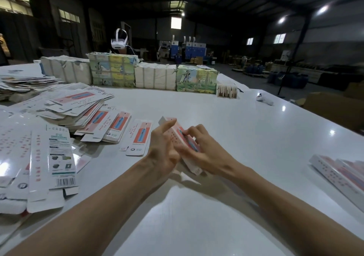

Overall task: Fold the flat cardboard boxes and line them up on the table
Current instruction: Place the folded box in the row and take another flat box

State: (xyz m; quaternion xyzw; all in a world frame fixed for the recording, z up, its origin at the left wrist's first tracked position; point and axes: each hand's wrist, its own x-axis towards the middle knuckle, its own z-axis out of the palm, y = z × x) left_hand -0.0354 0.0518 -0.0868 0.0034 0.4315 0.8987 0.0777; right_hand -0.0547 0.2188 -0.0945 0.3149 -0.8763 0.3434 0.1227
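Item in work: partly folded box [177,131], held tilted above the white table [216,108], between both hands.
Left hand [163,149]: one finger straight along the box's left face; the rest blurred (grip cannot be told).
Right hand [204,151]: fingers curled over the box's right edge, gripping it.
Stock: flat boxes [74,106], heaped at left.
Finished: folded boxes [338,173], side by side at far right.
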